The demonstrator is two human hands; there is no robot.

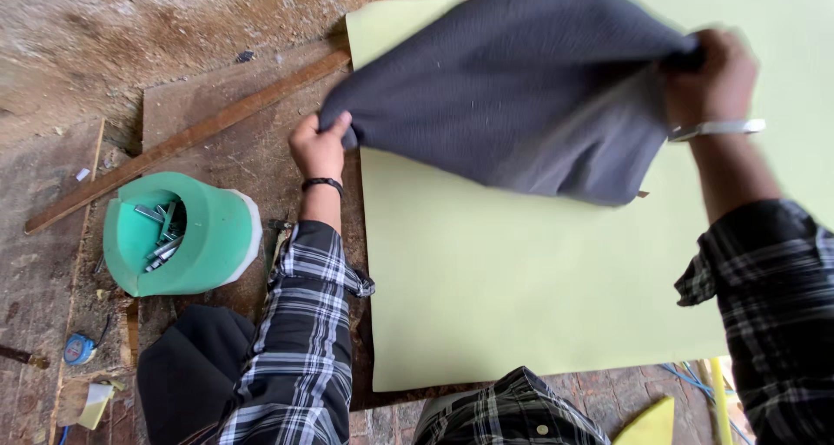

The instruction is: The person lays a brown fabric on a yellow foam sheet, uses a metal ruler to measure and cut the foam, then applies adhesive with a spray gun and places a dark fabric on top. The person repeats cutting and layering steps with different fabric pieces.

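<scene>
A dark grey cloth (pixel 512 89) hangs spread in the air over a large pale yellow-green sheet (pixel 512 297) that lies flat on a wooden board. My left hand (pixel 320 145) pinches the cloth's left corner near the sheet's left edge. My right hand (pixel 717 76) grips the cloth's right corner, raised above the sheet. Both sleeves are black and white plaid. A dark band circles the left wrist and a pale band the right wrist.
A green plastic container (pixel 178 232) with several metal pieces lies on its side left of my arm. A long wooden strip (pixel 182 141) runs diagonally across the board. A blue tape measure (pixel 78 349) sits at the lower left. Bare rough ground lies beyond.
</scene>
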